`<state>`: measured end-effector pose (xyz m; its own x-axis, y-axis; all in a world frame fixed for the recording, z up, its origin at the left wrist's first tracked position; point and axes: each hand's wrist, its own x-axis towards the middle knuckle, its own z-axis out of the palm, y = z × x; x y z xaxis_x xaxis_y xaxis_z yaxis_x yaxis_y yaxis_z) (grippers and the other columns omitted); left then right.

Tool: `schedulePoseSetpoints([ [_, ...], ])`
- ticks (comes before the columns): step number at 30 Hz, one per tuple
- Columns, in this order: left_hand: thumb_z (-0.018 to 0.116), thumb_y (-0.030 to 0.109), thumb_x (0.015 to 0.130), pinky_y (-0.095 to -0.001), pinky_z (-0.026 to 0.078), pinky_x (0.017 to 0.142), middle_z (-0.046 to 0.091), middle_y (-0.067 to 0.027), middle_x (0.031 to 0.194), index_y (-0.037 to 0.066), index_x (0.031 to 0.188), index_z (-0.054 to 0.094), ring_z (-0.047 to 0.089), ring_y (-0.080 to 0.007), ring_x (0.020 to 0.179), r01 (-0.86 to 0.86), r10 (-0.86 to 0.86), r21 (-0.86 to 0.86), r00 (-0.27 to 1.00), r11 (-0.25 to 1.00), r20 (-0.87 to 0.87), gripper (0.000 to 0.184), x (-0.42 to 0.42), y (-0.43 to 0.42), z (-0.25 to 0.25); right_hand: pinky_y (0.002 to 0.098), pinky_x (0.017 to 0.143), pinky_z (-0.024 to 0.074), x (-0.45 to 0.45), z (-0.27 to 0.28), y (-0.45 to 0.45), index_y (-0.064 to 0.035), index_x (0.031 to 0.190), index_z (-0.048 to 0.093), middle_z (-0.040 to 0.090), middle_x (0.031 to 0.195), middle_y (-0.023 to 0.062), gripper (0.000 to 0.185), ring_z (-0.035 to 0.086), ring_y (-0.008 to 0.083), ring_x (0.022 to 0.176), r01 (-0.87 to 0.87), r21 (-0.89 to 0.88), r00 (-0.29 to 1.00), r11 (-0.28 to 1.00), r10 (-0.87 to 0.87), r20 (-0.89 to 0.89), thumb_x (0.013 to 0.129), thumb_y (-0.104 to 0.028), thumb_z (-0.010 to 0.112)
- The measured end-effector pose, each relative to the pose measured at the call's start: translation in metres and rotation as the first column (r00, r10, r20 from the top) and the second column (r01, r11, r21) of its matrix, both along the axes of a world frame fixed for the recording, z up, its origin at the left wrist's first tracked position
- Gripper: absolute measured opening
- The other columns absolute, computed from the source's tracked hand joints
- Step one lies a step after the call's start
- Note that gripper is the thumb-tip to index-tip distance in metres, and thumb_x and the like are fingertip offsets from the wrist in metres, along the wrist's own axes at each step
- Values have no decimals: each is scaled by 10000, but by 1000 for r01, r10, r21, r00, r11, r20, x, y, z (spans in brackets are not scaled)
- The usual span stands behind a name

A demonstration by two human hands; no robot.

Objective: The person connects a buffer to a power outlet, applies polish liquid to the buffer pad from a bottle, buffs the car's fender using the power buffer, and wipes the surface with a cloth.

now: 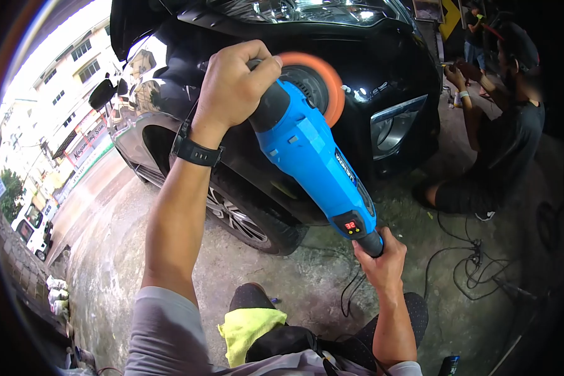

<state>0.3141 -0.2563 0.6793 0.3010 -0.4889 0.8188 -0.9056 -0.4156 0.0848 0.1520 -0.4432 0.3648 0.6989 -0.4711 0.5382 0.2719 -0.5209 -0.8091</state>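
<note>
A blue car polisher (pixel 310 156) with a small red digital display stretches between my two hands. My left hand (pixel 238 78), with a black watch at the wrist, is wrapped around the front handle by the tool's head. At the tail end, my right hand (pixel 384 258) grips the dark rear grip. The orange polishing pad (pixel 333 94) lies against the black front bumper (pixel 357 53), below the headlight (pixel 301 9) and beside the fog lamp (pixel 395 128). Part of the pad is hidden behind the tool and my left hand.
The car's front wheel (pixel 238 216) stands to the left. Black cables (pixel 476 254) lie looped on the concrete floor at right. A person (pixel 504 125) in dark clothes crouches near the bumper. A yellow cloth (pixel 250 329) hangs over my leg.
</note>
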Motion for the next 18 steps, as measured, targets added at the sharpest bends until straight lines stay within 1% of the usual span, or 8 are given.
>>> schedulePoseSetpoints([
  [2, 672, 283, 874, -357, 503, 647, 655, -146, 677, 1, 797, 691, 639, -247, 622, -25, 24, -10, 999, 1000, -24, 293, -3, -1, -2, 389, 649, 560, 0, -2, -1, -24, 930, 675, 717, 817, 193, 342, 736, 366, 747, 8, -6, 1000, 1000, -8, 6, 735, -217, 879],
  [4, 677, 278, 871, -357, 505, 648, 655, -146, 679, -1, 799, 691, 641, -248, 626, -17, 16, -14, 999, 1000, -33, 288, -4, -3, -5, 355, 623, 526, 1, -4, -2, 5, 899, 653, 683, 706, 160, 284, 711, 252, 646, 19, -19, 1000, 1000, -19, 23, 744, -139, 843],
  [8, 690, 267, 860, -359, 508, 649, 651, -149, 680, -1, 806, 692, 646, -257, 634, -20, 19, -25, 998, 999, -63, 273, -10, -9, -14, 355, 611, 524, 2, -11, -6, 8, 902, 654, 675, 682, 152, 278, 705, 247, 626, 30, -65, 999, 997, -27, 42, 745, -133, 835],
  [10, 695, 266, 856, -360, 512, 651, 647, -154, 678, 1, 806, 689, 645, -267, 631, -20, 19, -20, 999, 1000, -47, 270, -10, -11, -17, 395, 673, 565, -1, -11, -8, -27, 924, 682, 729, 842, 193, 313, 743, 366, 776, -13, 51, 994, 999, 19, -107, 702, -159, 858],
  [12, 667, 262, 906, -317, 450, 633, 610, -73, 657, -1, 810, 660, 576, -135, 634, 1, -1, -11, 999, 1000, -33, 280, -12, -13, -22, 394, 673, 564, -2, -13, -10, -27, 924, 684, 727, 836, 193, 311, 742, 367, 775, -8, 65, 994, 998, 15, -112, 701, -155, 858],
  [13, 667, 262, 906, -317, 450, 633, 610, -73, 657, -1, 810, 660, 576, -135, 634, 2, -2, -11, 999, 1000, -33, 280, -13, -13, -23, 393, 672, 563, -3, -14, -10, -26, 924, 686, 726, 830, 193, 310, 742, 368, 775, -3, 79, 993, 997, 12, -117, 699, -151, 858],
  [15, 701, 240, 852, -360, 517, 645, 656, -169, 690, 0, 805, 681, 662, -292, 633, 6, -8, -35, 998, 999, -65, 246, -15, -14, -25, 393, 673, 563, -3, -15, -12, -27, 923, 688, 726, 829, 194, 307, 742, 369, 776, -4, 71, 994, 997, 11, -106, 698, -149, 858],
  [18, 705, 231, 849, -361, 517, 642, 663, -171, 694, -1, 804, 680, 675, -300, 643, -9, 6, -38, 997, 999, -76, 237, -21, -16, -30, 392, 674, 562, -3, -18, -14, -26, 920, 689, 725, 826, 198, 305, 742, 372, 778, 0, 40, 997, 999, 3, -81, 696, -147, 857],
])
